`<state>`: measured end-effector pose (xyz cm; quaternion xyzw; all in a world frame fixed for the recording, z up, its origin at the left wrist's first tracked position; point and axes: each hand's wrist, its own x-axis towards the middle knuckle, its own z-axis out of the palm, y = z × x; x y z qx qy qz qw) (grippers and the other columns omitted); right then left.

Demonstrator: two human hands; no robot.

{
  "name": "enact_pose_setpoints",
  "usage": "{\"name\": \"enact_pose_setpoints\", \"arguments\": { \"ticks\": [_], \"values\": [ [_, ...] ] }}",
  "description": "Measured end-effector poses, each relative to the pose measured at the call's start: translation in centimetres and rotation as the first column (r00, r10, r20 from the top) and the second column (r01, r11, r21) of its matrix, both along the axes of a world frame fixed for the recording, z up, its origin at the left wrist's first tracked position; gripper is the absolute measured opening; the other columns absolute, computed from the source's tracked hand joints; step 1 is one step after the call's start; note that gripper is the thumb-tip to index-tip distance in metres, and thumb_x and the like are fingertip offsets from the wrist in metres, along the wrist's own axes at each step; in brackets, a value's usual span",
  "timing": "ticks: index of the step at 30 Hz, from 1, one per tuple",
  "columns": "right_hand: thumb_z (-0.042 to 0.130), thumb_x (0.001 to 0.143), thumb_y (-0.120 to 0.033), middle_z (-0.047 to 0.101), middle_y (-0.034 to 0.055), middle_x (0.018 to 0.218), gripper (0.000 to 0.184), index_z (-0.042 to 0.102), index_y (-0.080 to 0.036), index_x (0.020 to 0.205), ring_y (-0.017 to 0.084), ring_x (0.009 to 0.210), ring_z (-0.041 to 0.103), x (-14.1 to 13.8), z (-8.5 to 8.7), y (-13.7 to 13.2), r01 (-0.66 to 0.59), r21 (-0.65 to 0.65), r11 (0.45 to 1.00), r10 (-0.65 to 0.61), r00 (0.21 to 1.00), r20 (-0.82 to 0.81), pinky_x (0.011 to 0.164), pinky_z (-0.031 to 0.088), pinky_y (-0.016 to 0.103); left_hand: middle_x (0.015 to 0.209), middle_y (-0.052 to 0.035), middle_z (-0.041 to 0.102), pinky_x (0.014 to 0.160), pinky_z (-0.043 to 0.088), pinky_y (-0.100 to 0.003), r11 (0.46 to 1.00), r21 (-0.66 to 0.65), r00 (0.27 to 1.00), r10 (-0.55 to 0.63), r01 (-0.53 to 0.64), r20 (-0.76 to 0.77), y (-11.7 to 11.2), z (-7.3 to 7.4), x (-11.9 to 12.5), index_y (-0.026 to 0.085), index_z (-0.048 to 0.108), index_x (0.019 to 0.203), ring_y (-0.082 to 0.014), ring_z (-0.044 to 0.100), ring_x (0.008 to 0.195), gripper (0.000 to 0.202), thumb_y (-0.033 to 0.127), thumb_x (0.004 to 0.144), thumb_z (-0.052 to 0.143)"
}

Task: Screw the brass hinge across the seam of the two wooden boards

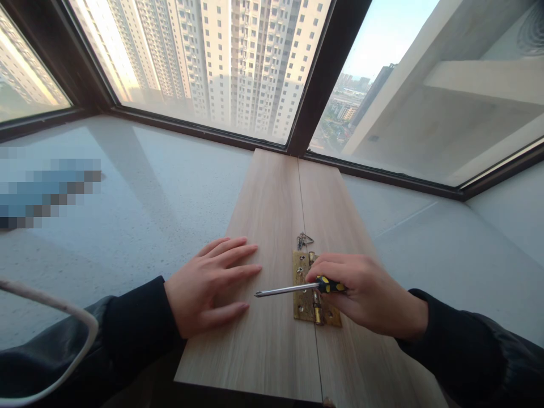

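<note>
The left hand [210,283] lies flat, palm down and fingers spread, on the left one of two wooden boards [263,238] that sit side by side on a pale stone window sill [148,192]. It holds nothing; it only presses on the wood, just to the left of the seam between the boards.

The right hand [365,292] is curled around a screwdriver [297,289] with a black and yellow handle. Its metal shaft points left, nearly level, with the tip hanging over the left board close to the left hand's fingertips. The right hand rests partly over a brass hinge [306,303], which lies flat across the seam, one leaf on each board.

A small heap of screws [304,240] lies just beyond the hinge, right at the seam. Both arms wear dark sleeves. Behind the sill, dark window frames [327,73] enclose glass with tall apartment blocks outside.
</note>
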<state>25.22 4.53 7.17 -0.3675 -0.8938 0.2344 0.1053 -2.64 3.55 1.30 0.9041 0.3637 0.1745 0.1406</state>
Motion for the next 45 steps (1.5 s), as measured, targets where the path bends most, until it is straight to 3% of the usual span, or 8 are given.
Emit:
{"name": "enact_pose_setpoints", "arguments": {
  "ticks": [4, 11, 21, 27, 30, 34, 38, 45],
  "values": [
    [0.057, 0.079, -0.02, 0.059, 0.0039, 0.077, 0.006, 0.061, -0.017, 0.082, 0.014, 0.069, 0.055, 0.1, 0.0, 0.1, 0.001, 0.04, 0.999, -0.002, 1.0, 0.017, 0.062, 0.042, 0.024, 0.14, -0.0031, 0.041, 0.107, 0.026, -0.053, 1.0, 0.0, 1.0, -0.001, 0.001, -0.001, 0.0, -0.1, -0.1, 0.027, 0.052, 0.123, -0.0305, 0.034, 0.129, 0.049, 0.046, 0.078, 0.055],
    [0.06, 0.081, -0.035, 0.058, 0.0041, 0.07, 0.02, 0.062, -0.016, 0.079, 0.013, 0.065, 0.054, 0.1, -0.6, 0.2, 0.006, 0.081, 0.997, -0.008, 1.0, 0.027, 0.06, 0.041, 0.023, 0.14, -0.0039, 0.041, 0.107, 0.026, -0.052, 1.0, 0.008, 1.0, -0.003, 0.003, 0.013, 0.0, -0.1, -0.1, 0.027, 0.052, 0.124, -0.0309, 0.034, 0.129, 0.049, 0.045, 0.078, 0.055],
    [0.053, 0.086, -0.029, 0.056, 0.0026, 0.068, 0.02, 0.059, -0.015, 0.073, 0.012, 0.059, 0.049, 0.1, -1.2, 0.4, 0.018, 0.075, 0.997, -0.023, 0.998, 0.063, 0.055, 0.036, 0.024, 0.14, -0.0037, 0.041, 0.107, 0.026, -0.052, 1.0, -0.003, 1.0, -0.003, 0.003, 0.001, 0.0, 0.0, 0.0, 0.028, 0.052, 0.123, -0.0301, 0.033, 0.13, 0.048, 0.045, 0.079, 0.054],
    [0.059, 0.083, -0.031, 0.062, 0.0046, 0.085, 0.022, 0.062, -0.017, 0.099, 0.014, 0.073, 0.056, 0.6, -0.6, 0.4, -0.017, 0.03, 0.999, 0.016, 0.999, 0.045, 0.065, 0.041, 0.025, 0.14, -0.0031, 0.041, 0.108, 0.025, -0.052, 1.0, 0.0, 1.0, 0.003, -0.003, 0.016, 0.0, -0.1, -0.1, 0.028, 0.051, 0.124, -0.0298, 0.033, 0.13, 0.049, 0.045, 0.078, 0.055],
    [0.054, 0.084, -0.026, 0.062, 0.0036, 0.081, 0.014, 0.063, -0.017, 0.091, 0.013, 0.071, 0.055, 0.8, -0.7, 0.3, -0.032, -0.014, 0.999, 0.033, 0.998, 0.044, 0.062, 0.04, 0.024, 0.14, -0.004, 0.041, 0.107, 0.025, -0.052, 1.0, 0.011, 1.0, -0.002, 0.002, 0.014, 0.0, -0.1, -0.1, 0.027, 0.051, 0.124, -0.0299, 0.034, 0.129, 0.049, 0.045, 0.079, 0.054],
    [0.053, 0.086, -0.032, 0.059, 0.0029, 0.074, 0.018, 0.061, -0.016, 0.08, 0.013, 0.065, 0.051, 0.3, -1.0, 0.3, -0.007, -0.045, 0.999, 0.01, 0.998, 0.063, 0.059, 0.037, 0.025, 0.14, -0.0032, 0.041, 0.107, 0.025, -0.053, 1.0, -0.002, 1.0, 0.004, -0.004, 0.005, 0.0, -0.1, -0.1, 0.028, 0.051, 0.124, -0.0303, 0.034, 0.129, 0.049, 0.045, 0.078, 0.054],
    [0.058, 0.083, -0.038, 0.059, 0.0007, 0.077, 0.019, 0.059, -0.019, 0.085, 0.012, 0.067, 0.053, 0.2, 0.5, 0.3, 0.049, -0.124, 0.991, -0.037, 0.994, 0.099, 0.061, 0.041, 0.025, 0.14, -0.0037, 0.041, 0.107, 0.025, -0.053, 1.0, 0.002, 1.0, 0.004, -0.004, 0.004, 0.0, -0.1, -0.1, 0.028, 0.052, 0.124, -0.03, 0.033, 0.13, 0.049, 0.046, 0.078, 0.055],
    [0.056, 0.084, -0.036, 0.059, -0.0027, 0.077, 0.012, 0.058, -0.026, 0.09, 0.012, 0.064, 0.055, 3.7, 5.8, 0.2, 0.153, -0.19, 0.97, -0.099, 0.959, 0.264, 0.055, 0.045, 0.022, 0.14, -0.0037, 0.041, 0.108, 0.023, -0.052, 1.0, -0.009, 1.0, -0.003, 0.004, 0.024, 0.0, -0.3, -0.4, 0.028, 0.051, 0.125, -0.0301, 0.033, 0.13, 0.051, 0.047, 0.078, 0.056]
  ]
}}
